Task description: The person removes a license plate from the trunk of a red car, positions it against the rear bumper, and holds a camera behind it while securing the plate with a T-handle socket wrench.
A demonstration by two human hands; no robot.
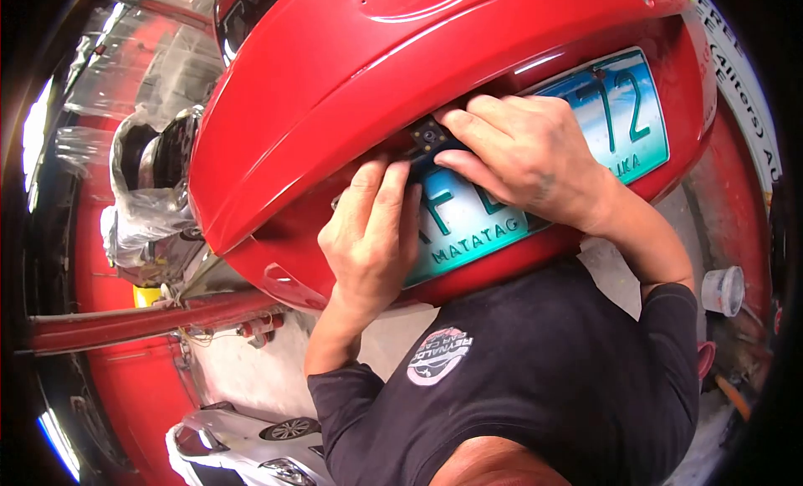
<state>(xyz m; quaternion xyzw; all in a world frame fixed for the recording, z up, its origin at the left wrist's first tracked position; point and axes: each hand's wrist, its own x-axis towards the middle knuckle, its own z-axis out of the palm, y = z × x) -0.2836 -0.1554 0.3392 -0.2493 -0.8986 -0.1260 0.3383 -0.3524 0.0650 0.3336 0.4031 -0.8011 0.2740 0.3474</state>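
A small square black reversing camera (429, 136) sits under the lip of the red car's trunk lid (335, 93), above the licence plate (468, 227). My right hand (523, 156) reaches over the plate, thumb and index finger closed at the camera's right side. Its other fingers curl up beneath the lip. My left hand (372, 227) is closed at the plate's upper left edge, with the fingertips tucked into the recess below the lip. What those fingertips grip is hidden. Lettering and part of a number show on the plate between and beside my hands.
Plastic-wrapped items (155, 172) stand at the left, near a red metal beam (150, 323). A white car (251, 444) shows at the lower left. On the right are a clear plastic tub (723, 291) and a white lettered sign (740, 84). The bumper is close to my torso.
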